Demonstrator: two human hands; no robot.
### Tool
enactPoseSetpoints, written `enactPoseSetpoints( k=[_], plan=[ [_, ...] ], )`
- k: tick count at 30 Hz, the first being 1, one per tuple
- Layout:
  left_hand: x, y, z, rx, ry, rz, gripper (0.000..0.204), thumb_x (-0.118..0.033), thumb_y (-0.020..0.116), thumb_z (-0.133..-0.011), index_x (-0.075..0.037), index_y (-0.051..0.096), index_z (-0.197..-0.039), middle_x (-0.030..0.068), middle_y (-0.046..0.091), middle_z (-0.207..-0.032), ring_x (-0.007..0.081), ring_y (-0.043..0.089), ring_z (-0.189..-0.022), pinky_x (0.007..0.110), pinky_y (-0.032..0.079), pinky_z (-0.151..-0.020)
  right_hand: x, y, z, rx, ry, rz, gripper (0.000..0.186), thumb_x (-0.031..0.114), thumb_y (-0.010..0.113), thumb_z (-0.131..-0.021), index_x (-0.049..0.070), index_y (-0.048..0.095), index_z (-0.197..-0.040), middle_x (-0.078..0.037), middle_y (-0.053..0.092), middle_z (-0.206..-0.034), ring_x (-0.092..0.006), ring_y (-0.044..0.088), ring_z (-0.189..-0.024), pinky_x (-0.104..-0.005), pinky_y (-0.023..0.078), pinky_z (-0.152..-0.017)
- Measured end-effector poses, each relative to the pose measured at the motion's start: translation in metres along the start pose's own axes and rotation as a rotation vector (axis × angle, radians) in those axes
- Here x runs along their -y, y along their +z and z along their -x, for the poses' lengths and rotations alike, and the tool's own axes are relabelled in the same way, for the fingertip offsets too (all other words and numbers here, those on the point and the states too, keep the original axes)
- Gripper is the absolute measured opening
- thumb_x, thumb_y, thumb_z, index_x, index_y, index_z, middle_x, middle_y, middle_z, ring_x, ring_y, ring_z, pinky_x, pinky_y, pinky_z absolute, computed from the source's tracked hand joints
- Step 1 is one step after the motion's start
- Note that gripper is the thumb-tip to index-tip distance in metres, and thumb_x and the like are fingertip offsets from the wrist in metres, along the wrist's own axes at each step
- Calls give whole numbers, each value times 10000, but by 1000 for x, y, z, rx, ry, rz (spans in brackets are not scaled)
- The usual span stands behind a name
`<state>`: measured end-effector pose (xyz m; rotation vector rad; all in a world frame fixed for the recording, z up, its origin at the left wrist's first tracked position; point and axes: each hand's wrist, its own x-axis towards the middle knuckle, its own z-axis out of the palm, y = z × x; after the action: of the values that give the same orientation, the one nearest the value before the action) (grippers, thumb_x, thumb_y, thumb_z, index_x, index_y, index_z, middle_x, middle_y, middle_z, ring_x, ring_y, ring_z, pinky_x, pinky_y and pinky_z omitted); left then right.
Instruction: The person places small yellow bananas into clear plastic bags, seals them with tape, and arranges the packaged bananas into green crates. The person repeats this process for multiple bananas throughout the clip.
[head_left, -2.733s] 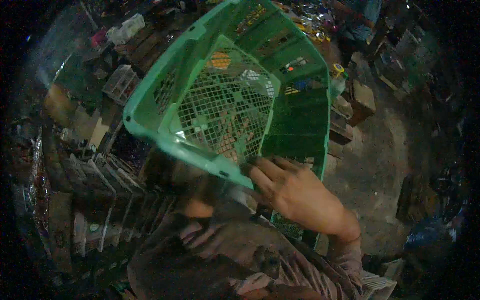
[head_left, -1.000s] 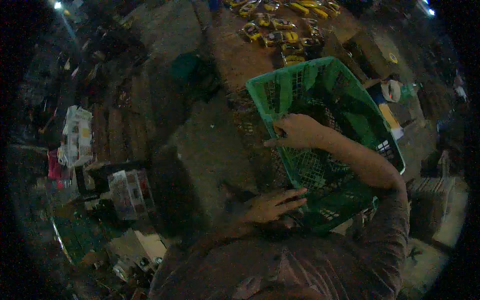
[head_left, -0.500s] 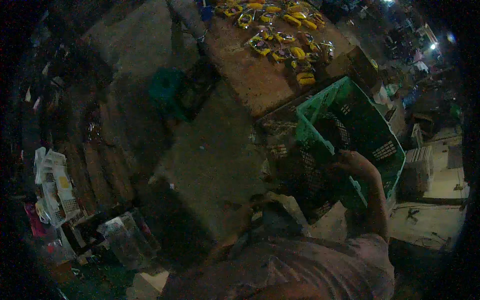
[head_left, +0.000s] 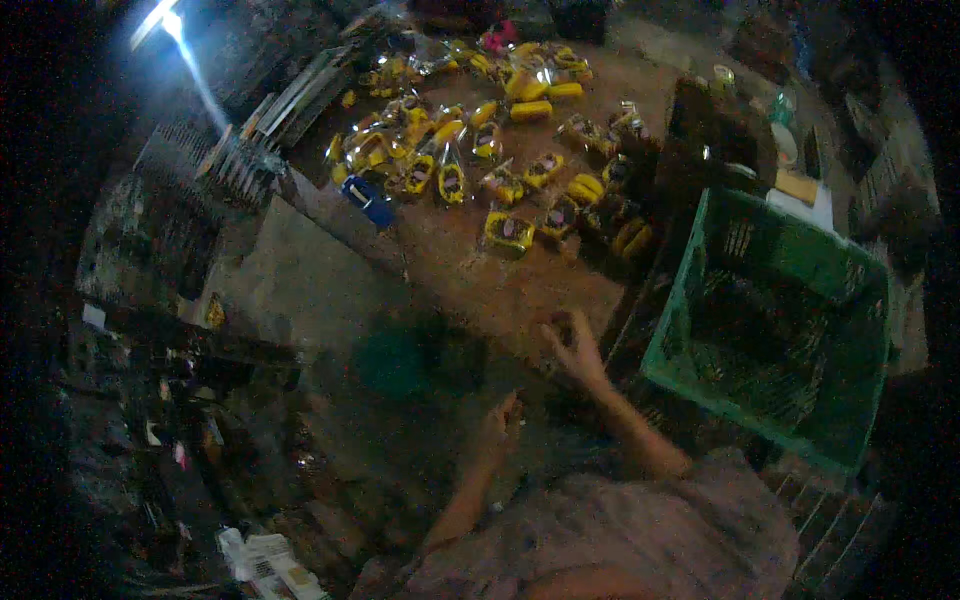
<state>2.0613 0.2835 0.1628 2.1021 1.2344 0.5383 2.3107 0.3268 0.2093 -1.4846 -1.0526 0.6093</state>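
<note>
The right hand (head_left: 575, 343) is raised at the near edge of the brown table (head_left: 480, 285), fingers curled loosely inward. It is too dim to tell whether anything sits between the fingertips. The left hand (head_left: 497, 432) hangs lower and nearer the body, over the dark floor beside the table, its fingers bunched together. Whether it pinches something cannot be told either. The two hands are near each other but apart, and both forearms run back to a pale, patterned sleeve (head_left: 640, 530) at the lower edge.

Just to the right of the right hand stands a green plastic crate (head_left: 790, 260) with lattice walls, open side up, set upon darker crates (head_left: 650, 400) beneath it. It is apart from the hand. Its inside is too dark to see clearly.

Beyond the hands, across the far half of the table, lies a scatter of small yellow packets (head_left: 507, 230), many in clear wrapping, well apart from both hands. A blue object (head_left: 368, 200) rests at the table's left corner. A round green shape (head_left: 405, 360) sits on the floor just left of the hands. Further left are stacked dark goods (head_left: 190, 390), and white packets (head_left: 265, 560) lie near the lower edge. A bright lamp (head_left: 160, 20) glares at the upper left.
</note>
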Motion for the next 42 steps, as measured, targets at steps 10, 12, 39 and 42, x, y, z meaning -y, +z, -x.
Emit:
enactPoseSetpoints(
  k=[10, 12, 39, 42],
  plan=[
    [61, -97, -229, 280, -30, 329, 440, -351, 513, -1045, -34, 593, -1340, 66, 688, -1043, 144, 603, -826, 314, 511, -797, -107, -36, -242, -670, 291, 742, 740, 554, 588, -970, 16, 448, -1457, -293, 601, -1251, -434, 606, -1132, -500, 497, -958],
    [69, -95, -294, 301, 119, 274, 404, -319, 523, -1040, -28, 600, -1311, 94, 687, -1050, 194, 632, -867, 343, 524, -812, -126, -58, -251, -420, 429, 523, 604, 487, 626, -972, 82, 515, -1406, -292, 660, -1135, -454, 637, -1051, -528, 508, -913],
    [-44, 142, -742, 472, 701, -153, 620, -513, 604, -958, -183, 512, -1475, 200, 305, -1606, 459, 256, -1488, 643, 233, -1180, -225, -154, -561, -151, 448, 741, 724, 468, 692, -923, 145, 395, -1498, -306, 460, -1453, -516, 544, -1228, -549, 480, -1026],
    [-31, 117, -707, 569, 771, -117, 565, -466, 628, -959, -186, 544, -1443, 171, 300, -1610, 460, 253, -1486, 581, 201, -1215, -213, -124, -516, -37, 532, 786, 732, 431, 688, -931, 128, 368, -1517, -311, 421, -1488, -515, 496, -1294, -534, 455, -1072]
  ],
)
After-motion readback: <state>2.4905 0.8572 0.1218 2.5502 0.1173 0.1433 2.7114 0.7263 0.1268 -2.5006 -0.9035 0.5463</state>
